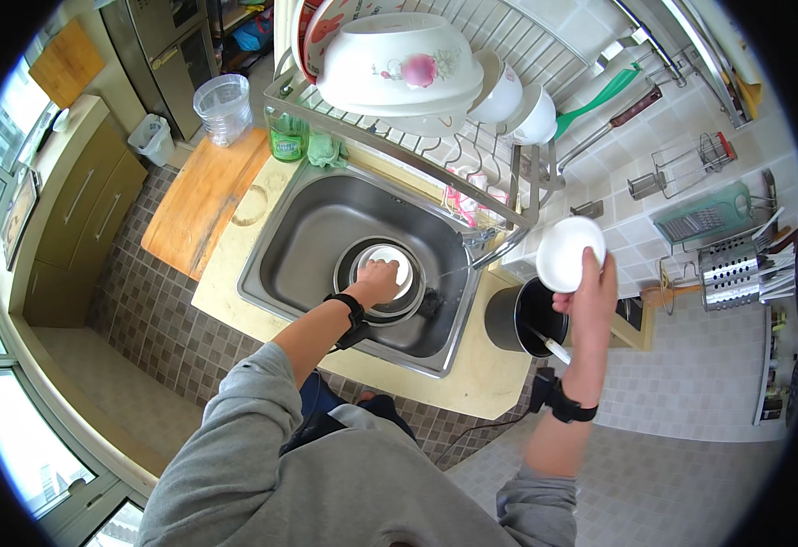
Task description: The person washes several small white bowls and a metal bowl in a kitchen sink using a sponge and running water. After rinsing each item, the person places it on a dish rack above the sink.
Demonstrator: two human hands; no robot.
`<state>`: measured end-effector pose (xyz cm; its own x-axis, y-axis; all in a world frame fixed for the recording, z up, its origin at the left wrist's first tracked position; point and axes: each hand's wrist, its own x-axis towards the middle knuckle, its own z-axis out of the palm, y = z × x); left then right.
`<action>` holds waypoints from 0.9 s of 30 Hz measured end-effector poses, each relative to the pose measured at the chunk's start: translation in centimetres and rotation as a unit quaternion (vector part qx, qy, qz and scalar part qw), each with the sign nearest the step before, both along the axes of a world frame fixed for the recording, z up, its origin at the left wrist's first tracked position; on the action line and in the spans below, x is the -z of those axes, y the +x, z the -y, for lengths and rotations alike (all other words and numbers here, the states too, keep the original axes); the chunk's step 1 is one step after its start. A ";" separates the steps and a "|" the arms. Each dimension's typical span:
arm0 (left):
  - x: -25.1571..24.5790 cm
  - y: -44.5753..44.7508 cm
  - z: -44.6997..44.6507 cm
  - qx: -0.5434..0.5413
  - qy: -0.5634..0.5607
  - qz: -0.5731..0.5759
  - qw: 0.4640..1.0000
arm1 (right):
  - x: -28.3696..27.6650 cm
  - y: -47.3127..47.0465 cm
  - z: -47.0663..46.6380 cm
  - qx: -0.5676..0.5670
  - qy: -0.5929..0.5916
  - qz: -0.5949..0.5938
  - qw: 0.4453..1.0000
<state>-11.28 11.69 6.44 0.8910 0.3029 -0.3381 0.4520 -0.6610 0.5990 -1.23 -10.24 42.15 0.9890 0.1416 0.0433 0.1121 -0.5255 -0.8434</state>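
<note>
My left hand (378, 282) reaches into the stainless steel sink (303, 219), its fingers on a small white dish (388, 254) inside a round metal basin (352, 253); whether they grip it is hidden. Raised to the right of the sink, my right hand (593, 290) holds another small white dish (566, 249) by its edge. Water runs from the faucet (501, 249) towards the basin. A dark scrubber (431, 303) lies in the sink beside the basin. Below my right hand stands a dark pot (501, 318) with a white-handled utensil (556, 350) in it.
Over the sink's back edge hangs a metal dish rack (405, 161) with large floral bowls (405, 68) and smaller bowls (532, 116). A green soap bottle (287, 137), a green cloth (327, 150), a wooden board (200, 198) and stacked clear tubs (223, 109) are at the left. A grater (703, 215) hangs at right.
</note>
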 end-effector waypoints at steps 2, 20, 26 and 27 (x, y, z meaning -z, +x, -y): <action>0.2 -0.6 -1.1 -0.015 -0.003 0.003 1.000 | -5.0 0.5 -2.8 -0.037 0.055 0.017 0.998; -0.1 -7.5 -6.6 -0.062 -0.036 0.022 0.997 | -9.9 8.4 -27.0 -0.066 -0.477 0.374 0.793; 2.3 -7.5 -6.7 -0.072 -0.054 0.049 0.995 | -9.1 9.9 -28.9 -0.112 -0.553 0.369 0.739; 2.6 -7.5 -6.6 -0.072 -0.058 0.044 0.995 | -9.2 9.8 -29.2 -0.120 -0.576 0.368 0.720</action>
<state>-18.73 18.33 3.82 0.8688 0.3931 -0.3010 0.4796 -0.5171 0.7089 8.55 18.96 51.31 0.7003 0.6648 0.2599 0.5090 -0.7204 0.4711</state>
